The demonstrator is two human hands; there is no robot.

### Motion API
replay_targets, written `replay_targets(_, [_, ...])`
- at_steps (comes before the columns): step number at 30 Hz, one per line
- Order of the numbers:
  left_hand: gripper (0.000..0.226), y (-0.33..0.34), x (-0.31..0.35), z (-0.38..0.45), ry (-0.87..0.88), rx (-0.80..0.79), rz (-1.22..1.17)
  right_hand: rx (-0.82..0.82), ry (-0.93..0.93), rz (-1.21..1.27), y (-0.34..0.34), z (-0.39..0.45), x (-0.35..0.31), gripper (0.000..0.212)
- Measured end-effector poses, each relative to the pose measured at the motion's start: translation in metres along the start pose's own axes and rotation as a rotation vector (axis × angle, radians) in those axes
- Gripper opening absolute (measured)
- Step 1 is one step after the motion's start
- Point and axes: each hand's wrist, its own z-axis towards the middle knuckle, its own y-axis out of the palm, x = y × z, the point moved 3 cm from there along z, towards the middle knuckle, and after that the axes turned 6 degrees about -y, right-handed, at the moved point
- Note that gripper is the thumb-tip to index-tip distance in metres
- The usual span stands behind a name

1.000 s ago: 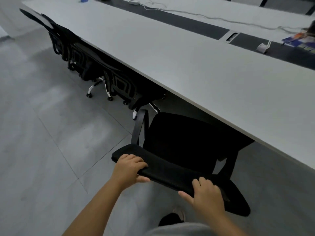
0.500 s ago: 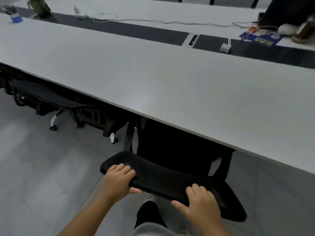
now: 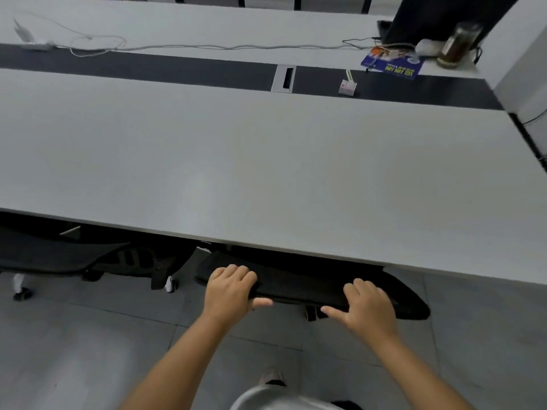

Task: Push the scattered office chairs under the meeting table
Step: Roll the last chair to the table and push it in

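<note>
Both of your hands sit on the top edge of the black office chair [image 3: 299,287], whose backrest is a curved band of dark mesh with a rounded outline. Your left hand [image 3: 229,292] curls its fingers over the rim with the thumb stretched along the near face, so that grip holds the backrest. Your right hand [image 3: 368,306] lies flatter, fingers draped over the rim and thumb pointing left; it also holds the mesh edge. The chair sits tucked beneath the near edge of the meeting table [image 3: 266,161], with only the top of the backrest showing in front of it; the seat is hidden under the slab.

The tabletop is a smooth, matte, pale grey board with a thin straight edge and a dark strip [image 3: 148,68] running along its middle. A metal cable port [image 3: 284,78] is set into that strip, and a small white box [image 3: 347,87] stands just right of it. A white cable [image 3: 177,48] trails across the far half. At the far right lie a blue printed booklet [image 3: 392,65] and a glass jar [image 3: 457,44] with dark contents.

To the left, a second black chair [image 3: 97,258] with a mesh back and white casters stands under the same edge, apart from yours. The floor [image 3: 74,350] is large grey tiles.
</note>
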Motion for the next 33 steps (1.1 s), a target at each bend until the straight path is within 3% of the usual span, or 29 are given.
replay_targets(14, [0.064, 0.015, -0.005, 0.012, 0.085, 0.139, 0.0, 0.136, -0.045, -0.073, 0.009, 0.012, 0.009, 0.074])
replay_targets(29, [0.075, -0.002, 0.006, 0.006, -0.005, -0.181, -0.052, 0.009, 0.059, 0.055, 0.0, 0.003, 0.005, 0.07])
replay_targets(33, [0.073, -0.004, 0.015, 0.0, -0.019, -0.173, -0.05, 0.008, 0.066, 0.058, -0.001, 0.001, 0.004, 0.067])
